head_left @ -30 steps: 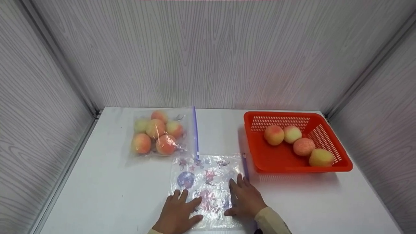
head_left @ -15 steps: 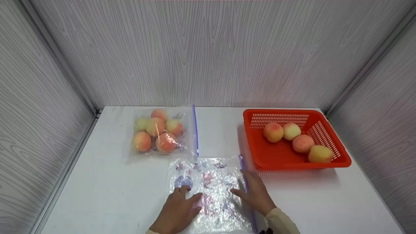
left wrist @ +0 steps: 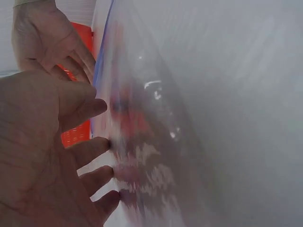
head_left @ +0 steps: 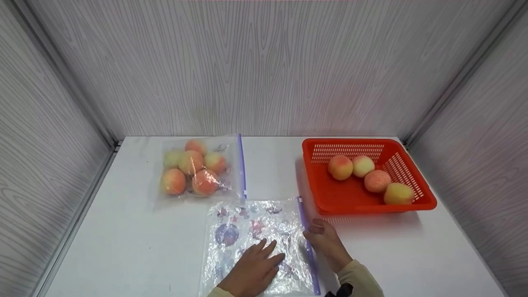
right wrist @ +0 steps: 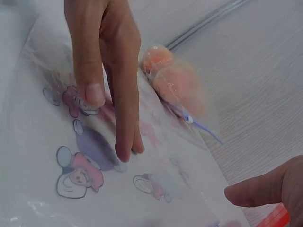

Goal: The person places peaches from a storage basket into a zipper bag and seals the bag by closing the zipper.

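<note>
A flat clear zip bag with printed cartoon figures lies on the white table; its purple zip edge faces right. My left hand rests on the bag's lower middle, fingers spread; in the left wrist view its fingertips touch the film. Beside the zip edge is my right hand, with thumb and fingers apart and nothing visibly held. The right wrist view shows only its thumb; the other fingers are out of that view.
A second zip bag filled with several peaches lies at the back left. To the right stands a red plastic basket holding several peaches. Grey wood-grain panels enclose the table at the back and sides.
My left hand has moved right, further over the flat bag. My right hand has gone from lying on the bag to beside its zip edge. The bag has shifted slightly left.
</note>
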{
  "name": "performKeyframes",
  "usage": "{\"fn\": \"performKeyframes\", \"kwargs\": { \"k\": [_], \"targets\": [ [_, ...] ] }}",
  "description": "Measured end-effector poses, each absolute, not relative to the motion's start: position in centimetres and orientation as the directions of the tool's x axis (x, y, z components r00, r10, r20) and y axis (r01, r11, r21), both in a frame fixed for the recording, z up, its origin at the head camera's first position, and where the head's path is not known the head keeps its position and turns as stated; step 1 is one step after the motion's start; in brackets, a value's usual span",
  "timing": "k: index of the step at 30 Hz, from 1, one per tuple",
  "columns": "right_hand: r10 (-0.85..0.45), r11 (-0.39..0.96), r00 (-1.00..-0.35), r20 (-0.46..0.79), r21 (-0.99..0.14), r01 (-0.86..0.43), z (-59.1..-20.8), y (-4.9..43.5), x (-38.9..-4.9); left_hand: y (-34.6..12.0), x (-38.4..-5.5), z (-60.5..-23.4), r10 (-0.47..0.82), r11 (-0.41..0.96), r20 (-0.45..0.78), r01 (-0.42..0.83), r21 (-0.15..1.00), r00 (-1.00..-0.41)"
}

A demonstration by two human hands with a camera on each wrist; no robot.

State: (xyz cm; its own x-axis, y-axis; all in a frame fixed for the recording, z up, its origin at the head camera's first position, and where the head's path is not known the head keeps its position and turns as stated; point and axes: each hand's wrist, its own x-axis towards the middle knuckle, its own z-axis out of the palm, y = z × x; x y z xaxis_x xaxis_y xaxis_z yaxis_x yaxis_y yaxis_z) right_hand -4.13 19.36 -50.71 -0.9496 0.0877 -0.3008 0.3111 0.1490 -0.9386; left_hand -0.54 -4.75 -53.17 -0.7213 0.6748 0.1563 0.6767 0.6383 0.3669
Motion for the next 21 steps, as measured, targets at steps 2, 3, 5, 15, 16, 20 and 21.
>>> {"fn": "performKeyframes", "kwargs": {
  "k": [2, 3, 5, 15, 16, 20, 21],
  "targets": [
    [0.091, 0.115, -0.947, -0.309, -0.941, 0.319, -50.9, 19.15, -4.21, -4.72, -0.55, -53.44, 0.666, 0.644, 0.181, 0.68, 0.35, -0.723],
    [0.097, 0.098, -0.943, -0.318, -0.94, 0.327, -50.93, 19.08, -4.23, -4.78, -0.55, -53.52, 0.663, 0.647, 0.185, 0.679, 0.348, -0.726],
    [0.099, 0.058, -0.935, -0.34, -0.936, 0.346, -51.01, 18.99, -4.31, -4.97, -0.53, -53.62, 0.655, 0.65, 0.178, 0.668, 0.363, -0.734],
    [0.05, 0.068, -0.911, -0.409, -0.909, 0.411, -51.06, 18.59, -4.53, -5.54, -0.46, -53.89, 0.646, 0.64, 0.199, 0.665, 0.386, -0.737],
    [0.049, 0.082, -0.911, -0.41, -0.907, 0.412, -51.15, 18.53, -4.54, -5.53, -0.45, -53.89, 0.646, 0.64, 0.203, 0.667, 0.381, -0.736],
    [0.038, 0.145, -0.914, -0.404, -0.902, 0.405, -51.34, 18.34, -4.63, -5.43, -0.43, -53.93, 0.647, 0.641, 0.212, 0.673, 0.37, -0.733],
    [0.029, 0.151, -0.915, -0.403, -0.903, 0.402, -51.34, 18.31, -4.67, -5.42, -0.45, -53.95, 0.647, 0.641, 0.213, 0.673, 0.368, -0.732]
  ]
}}
